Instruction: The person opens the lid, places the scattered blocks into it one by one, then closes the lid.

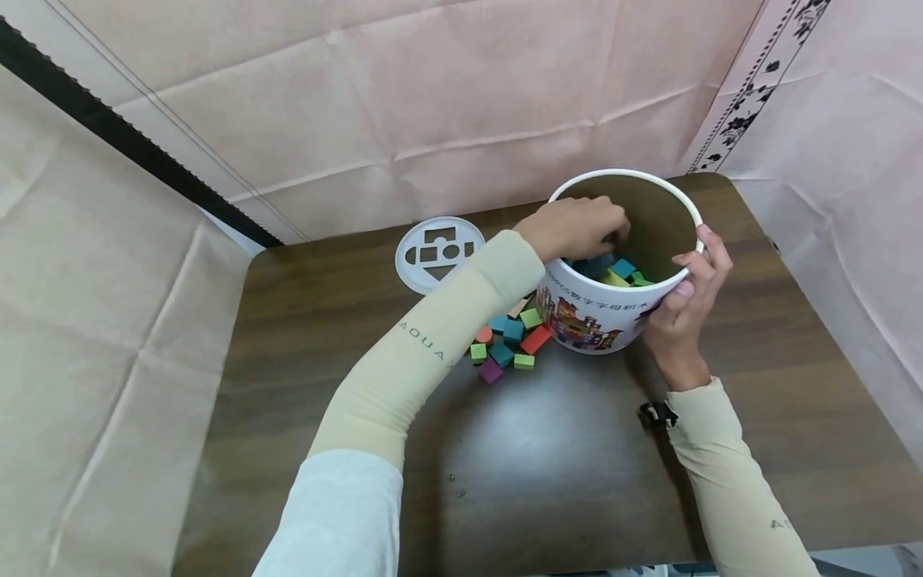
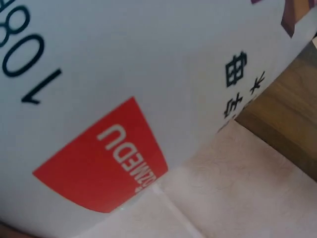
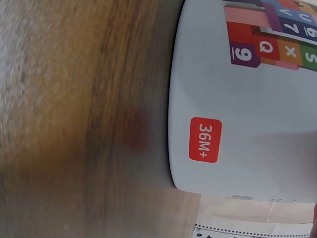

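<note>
A white printed bucket (image 1: 587, 308) stands on the wooden table, its side filling much of both wrist views. My left hand (image 1: 580, 226) reaches over the near left rim into it, fingers bent down; whether they hold a block I cannot tell. Colored blocks (image 1: 616, 276), blue, yellow and green, show inside, below that hand. At the right side of the rim, my right hand (image 1: 688, 300) grips the bucket, fingers over the edge and thumb on the outside. In the right wrist view, the bucket wall (image 3: 233, 99) carries a red 36M+ label.
Loose blocks (image 1: 513, 331) in blue, green, red, orange and purple lie left of the bucket, partly behind the left sleeve. A white round lid (image 1: 414, 277) with shaped cutouts lies near the table's back edge. Cloth walls (image 1: 505, 104) close off the back and sides.
</note>
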Available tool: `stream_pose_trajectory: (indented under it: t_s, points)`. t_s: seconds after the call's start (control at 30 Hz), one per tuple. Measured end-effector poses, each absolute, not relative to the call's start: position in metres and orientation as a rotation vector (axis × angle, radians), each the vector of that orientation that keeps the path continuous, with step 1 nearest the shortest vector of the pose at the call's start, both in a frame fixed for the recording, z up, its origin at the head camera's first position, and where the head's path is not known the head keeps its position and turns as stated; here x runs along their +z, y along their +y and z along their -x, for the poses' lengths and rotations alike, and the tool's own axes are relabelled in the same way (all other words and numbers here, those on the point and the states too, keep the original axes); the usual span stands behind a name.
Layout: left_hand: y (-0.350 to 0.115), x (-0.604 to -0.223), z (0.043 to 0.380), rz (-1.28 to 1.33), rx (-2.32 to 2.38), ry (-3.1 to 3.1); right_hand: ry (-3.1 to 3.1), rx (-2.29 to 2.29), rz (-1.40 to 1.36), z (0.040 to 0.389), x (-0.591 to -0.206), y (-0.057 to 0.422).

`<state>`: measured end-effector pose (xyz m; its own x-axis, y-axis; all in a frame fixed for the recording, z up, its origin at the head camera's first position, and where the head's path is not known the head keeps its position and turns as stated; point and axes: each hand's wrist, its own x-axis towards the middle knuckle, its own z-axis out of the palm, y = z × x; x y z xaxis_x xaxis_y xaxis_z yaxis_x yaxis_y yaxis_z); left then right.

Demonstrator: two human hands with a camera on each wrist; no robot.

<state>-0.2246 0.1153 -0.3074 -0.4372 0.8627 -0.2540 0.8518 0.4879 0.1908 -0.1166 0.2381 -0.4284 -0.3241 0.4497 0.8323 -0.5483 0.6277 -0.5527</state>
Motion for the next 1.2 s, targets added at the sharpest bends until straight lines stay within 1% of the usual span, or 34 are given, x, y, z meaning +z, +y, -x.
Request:
stream_pose_trajectory:
  t_s: [0.13,0.27,0.5,0.6,0.7,0.83,0.93,1.03,1.2]
  points:
    - [0.113,-0.304,0.229,-1.554,0.353,2.457,-1.587,1.03,-0.091,0.117,-0.425,0.233]
    - [0.096,-0.304,0.228,-1.54,0.714,2.575,-1.606,1.035,-0.089,0.116,-0.424,0.23]
    - [0.024,-0.315,0.218,-1.27,1.05,2.778,-1.583,1.064,-0.1,0.118,-0.422,0.224]
    - [-0.011,-0.325,0.214,-1.206,1.035,2.755,-1.556,1.068,-0.098,0.12,-0.421,0.223]
    - [-0.044,-0.34,0.21,-1.207,0.819,2.632,-1.532,1.068,-0.088,0.12,-0.422,0.224]
    - [-0.079,-0.372,0.201,-1.161,0.523,2.398,-1.513,1.066,-0.07,0.119,-0.422,0.224]
    - [-0.094,-0.399,0.195,-1.066,0.456,2.325,-1.502,1.067,-0.063,0.118,-0.421,0.223]
    - [-0.102,-0.425,0.189,-0.977,0.497,2.319,-1.504,1.068,-0.064,0.117,-0.419,0.222]
    - [-0.111,-0.455,0.184,-0.904,0.58,2.385,-1.507,1.074,-0.07,0.118,-0.419,0.22]
